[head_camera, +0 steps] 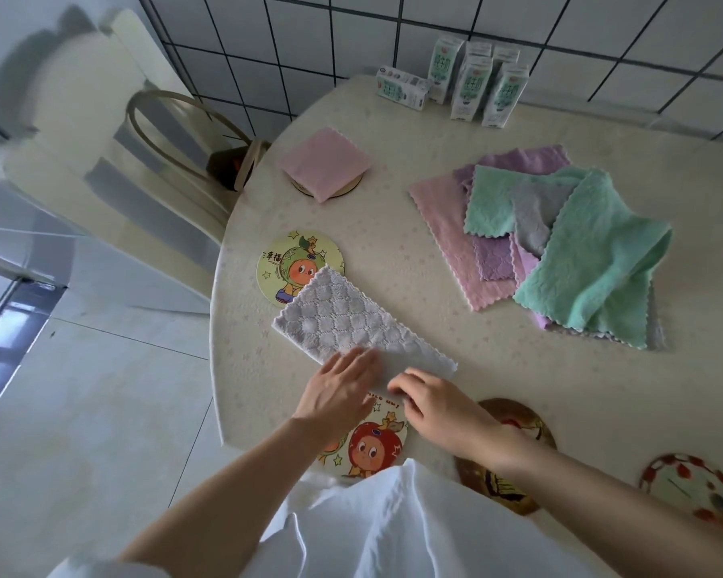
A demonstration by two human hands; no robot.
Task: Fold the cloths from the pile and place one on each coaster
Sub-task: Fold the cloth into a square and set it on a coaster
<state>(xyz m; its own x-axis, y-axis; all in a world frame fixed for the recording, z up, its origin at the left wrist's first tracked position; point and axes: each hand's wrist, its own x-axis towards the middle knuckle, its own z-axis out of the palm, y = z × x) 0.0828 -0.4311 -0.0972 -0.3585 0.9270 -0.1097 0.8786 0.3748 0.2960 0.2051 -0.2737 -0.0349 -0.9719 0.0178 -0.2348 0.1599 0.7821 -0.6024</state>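
The left hand (339, 390) lies flat, fingers straight, on the grey cloth's (351, 323) near end; the right hand's (439, 404) curled fingers pinch that edge. Beyond the fingertips the cloth overlaps a coaster (284, 260); bare table (393, 252) lies rightward toward the pile (560, 244).

**Fig. 1.** Single head-worn wide-angle view, set above the near edge of the table (393, 252) and facing forward and steeply down. The table fills centre and right; floor (80, 410) and chair (101, 173) lie off its left edge, the tiled wall (393, 18) beyond its far edge. Close range: left hand (339, 394) and right hand (443, 406), at the grey cloth (351, 323) by the table's near edge, sit low in frame — the wearer's white top (393, 527) overlaps that edge.
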